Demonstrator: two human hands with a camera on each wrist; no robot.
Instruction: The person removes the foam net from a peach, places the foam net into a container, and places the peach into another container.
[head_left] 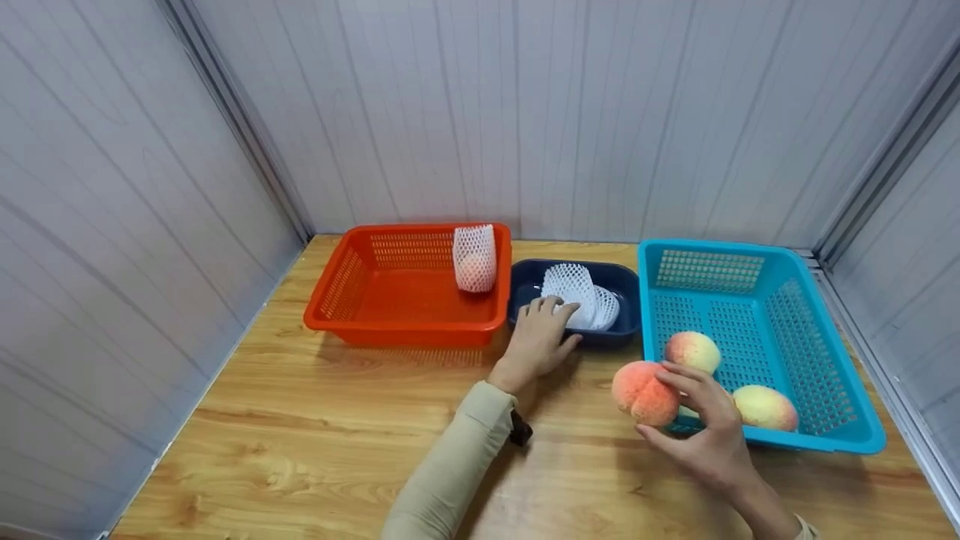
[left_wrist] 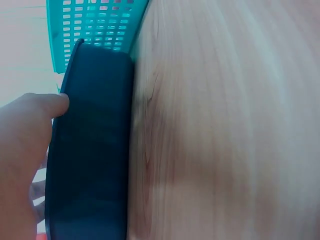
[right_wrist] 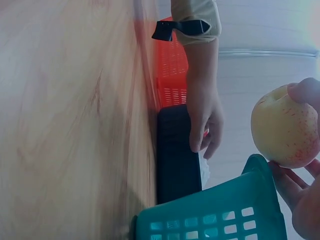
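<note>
My right hand (head_left: 709, 439) holds a pink-orange peach (head_left: 645, 391) between thumb and fingers, above the near left edge of the blue basket (head_left: 840, 442); the right wrist view shows the peach's (right_wrist: 285, 127) pale yellow side. Over the navy tray (head_left: 626, 289) reaches my left hand (head_left: 534, 337), fingers at the white foam net sleeves (head_left: 571, 289) and thumb apart from them. Two peaches lie in the blue basket, one reddish-yellow (head_left: 694, 351) and one paler (head_left: 765, 409). A netted peach (head_left: 475, 262) leans inside the red basket (head_left: 412, 326).
The red basket, navy tray and blue basket stand in a row along the back of the wooden table (head_left: 300, 450). Pale panel walls (head_left: 480, 112) enclose the back and sides. A dark strap (head_left: 520, 429) circles my left cuff.
</note>
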